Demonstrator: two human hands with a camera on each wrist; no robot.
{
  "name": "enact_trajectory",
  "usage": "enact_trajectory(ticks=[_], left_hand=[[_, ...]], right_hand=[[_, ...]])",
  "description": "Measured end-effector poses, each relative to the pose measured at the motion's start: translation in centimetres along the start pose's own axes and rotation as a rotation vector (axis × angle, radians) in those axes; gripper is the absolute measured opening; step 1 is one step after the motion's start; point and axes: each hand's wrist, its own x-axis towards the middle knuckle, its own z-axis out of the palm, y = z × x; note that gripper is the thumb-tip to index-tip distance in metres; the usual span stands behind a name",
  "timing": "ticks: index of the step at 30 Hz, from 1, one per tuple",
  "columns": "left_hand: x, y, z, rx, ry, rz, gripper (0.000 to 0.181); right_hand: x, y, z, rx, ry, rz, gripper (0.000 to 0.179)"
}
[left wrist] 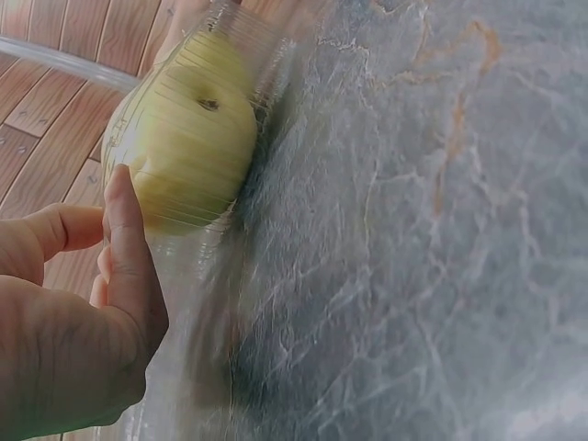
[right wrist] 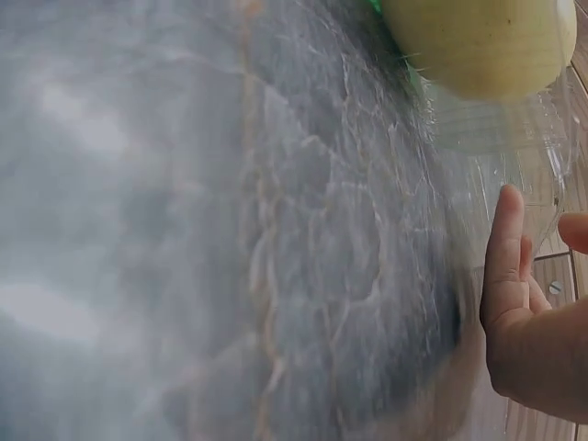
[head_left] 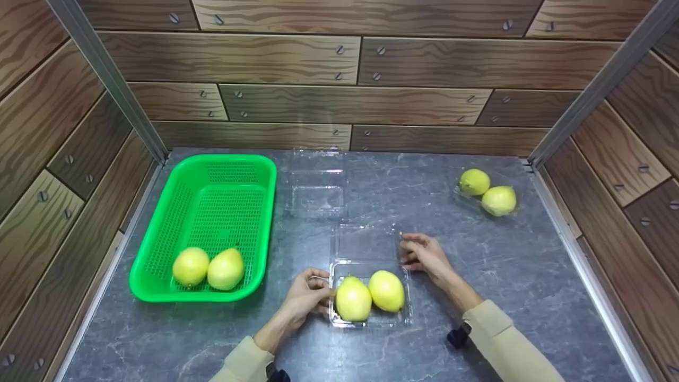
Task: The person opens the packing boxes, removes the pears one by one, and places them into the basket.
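A clear plastic clamshell box lies on the grey marbled table with its lid raised at the far side. In its base sit two yellow-green fruits, a left one and a right one. My left hand pinches the box's left rim between thumb and fingers; the left wrist view shows a fruit through the ribbed plastic wall. At the lid's right edge, my right hand holds the thin plastic between thumb and fingers. The right wrist view shows this hand below a fruit.
A green plastic basket on the left holds two yellow fruits. Behind the box lies another clear clamshell standing open. At the far right, two more fruits sit in clear packaging. Wood-patterned walls enclose the table.
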Motion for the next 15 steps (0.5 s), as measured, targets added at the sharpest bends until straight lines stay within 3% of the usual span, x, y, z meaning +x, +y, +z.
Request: enact_trajectory(ticks=[8, 15], left_hand=[[0.0, 0.0, 0.1, 0.006, 0.002, 0.006, 0.044], [0.1, 0.0, 0.2, 0.005, 0.001, 0.005, 0.044]], right_hand=[[-1.9, 0.0, -0.4, -0.011, -0.049, 0.055, 0.054], [-3.5, 0.1, -1.2, 0.059, -0.127, 0.106, 0.056]])
